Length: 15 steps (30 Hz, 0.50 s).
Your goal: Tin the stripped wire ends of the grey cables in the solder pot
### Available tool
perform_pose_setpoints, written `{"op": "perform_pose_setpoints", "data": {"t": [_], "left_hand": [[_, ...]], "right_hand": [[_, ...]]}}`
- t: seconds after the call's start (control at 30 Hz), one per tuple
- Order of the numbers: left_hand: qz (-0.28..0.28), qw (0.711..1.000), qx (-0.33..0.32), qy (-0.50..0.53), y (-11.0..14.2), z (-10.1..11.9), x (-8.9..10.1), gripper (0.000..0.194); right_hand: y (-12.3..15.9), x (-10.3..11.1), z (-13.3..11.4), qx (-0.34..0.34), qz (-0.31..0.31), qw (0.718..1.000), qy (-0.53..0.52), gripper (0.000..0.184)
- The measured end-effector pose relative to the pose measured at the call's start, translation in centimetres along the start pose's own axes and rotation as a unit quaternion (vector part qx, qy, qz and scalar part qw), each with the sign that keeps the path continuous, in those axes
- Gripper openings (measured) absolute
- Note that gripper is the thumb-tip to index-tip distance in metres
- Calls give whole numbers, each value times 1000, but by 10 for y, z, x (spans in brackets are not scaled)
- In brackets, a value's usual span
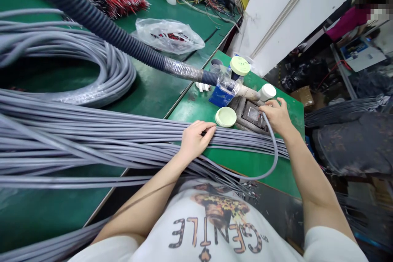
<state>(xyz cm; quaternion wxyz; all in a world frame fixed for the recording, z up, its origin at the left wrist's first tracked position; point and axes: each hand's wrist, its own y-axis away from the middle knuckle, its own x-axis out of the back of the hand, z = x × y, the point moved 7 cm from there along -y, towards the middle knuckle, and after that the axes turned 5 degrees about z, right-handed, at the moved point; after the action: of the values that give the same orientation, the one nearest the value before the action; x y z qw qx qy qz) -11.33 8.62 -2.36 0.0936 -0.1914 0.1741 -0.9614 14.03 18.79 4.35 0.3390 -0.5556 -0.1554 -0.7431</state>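
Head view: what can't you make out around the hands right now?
Head view:
- The right hand hides the end of the loose grey cable and where it meets the fixture.
- The left hand hides the cable bundle beneath it.
- The bundle's far ends run off the left edge.

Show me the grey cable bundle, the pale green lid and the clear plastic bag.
Grey cable bundle (123, 131): head view, on the cables' middle stretch.
Pale green lid (225, 117): head view, centre of its top.
Clear plastic bag (168, 36): head view, middle of the crumpled film.
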Motion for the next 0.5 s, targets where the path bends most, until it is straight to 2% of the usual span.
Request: {"op": "perform_pose_setpoints", "data": {"t": [0.1,0.17,0.27,0.37,0.43,0.5], "left_hand": [[1,1000,0,5,0,-1,-1,18],[2,1000,3,9,0,-3,0,18],[5,1000,15,23,-1,-5,2,18],[2,991,77,109,1,-2,0,19],[-50,963,145,223,6,9,-14,24],[-153,910,191,334,16,32,-39,32]], "right_hand": [[-2,2,0,0,1,1000,0,21],[0,11,0,-2,15,1000,-2,20],[11,44,-7,-10,77,997,-22,18],[32,84,-31,-21,156,985,-63,21],[49,105,-56,-17,209,974,-86,28],[64,114,-87,5,246,964,-102,31]]}}
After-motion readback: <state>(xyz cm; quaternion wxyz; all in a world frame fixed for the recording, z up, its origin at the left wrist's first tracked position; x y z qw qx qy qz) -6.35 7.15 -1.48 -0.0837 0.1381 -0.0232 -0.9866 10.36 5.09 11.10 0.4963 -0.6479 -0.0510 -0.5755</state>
